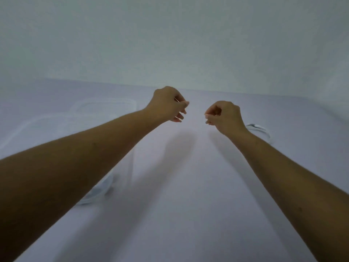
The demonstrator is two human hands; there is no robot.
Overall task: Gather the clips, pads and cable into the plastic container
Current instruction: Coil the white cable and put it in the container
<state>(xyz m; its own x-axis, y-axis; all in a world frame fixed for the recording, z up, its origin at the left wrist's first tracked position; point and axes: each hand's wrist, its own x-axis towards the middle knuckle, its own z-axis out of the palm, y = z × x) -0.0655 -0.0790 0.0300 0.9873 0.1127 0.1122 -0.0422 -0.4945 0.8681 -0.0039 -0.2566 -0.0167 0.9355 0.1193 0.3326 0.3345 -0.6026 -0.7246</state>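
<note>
My left hand (170, 104) and my right hand (222, 116) hover above the middle of the white table (179, 205), a small gap between them. Both have their fingers curled in, and I see nothing in either. A clear plastic container (128, 159) stands at the left, mostly hidden under my left forearm. Something white (98, 191) shows at its near end below the forearm; I cannot tell what it is. A coiled white cable (261, 130) lies on the table just right of my right wrist. No clips or pads are visible.
A second clear plastic piece, perhaps a lid (105, 105), lies at the back left beyond the container. A pale wall (170, 44) rises behind the table's far edge. The picture is dim and blurred.
</note>
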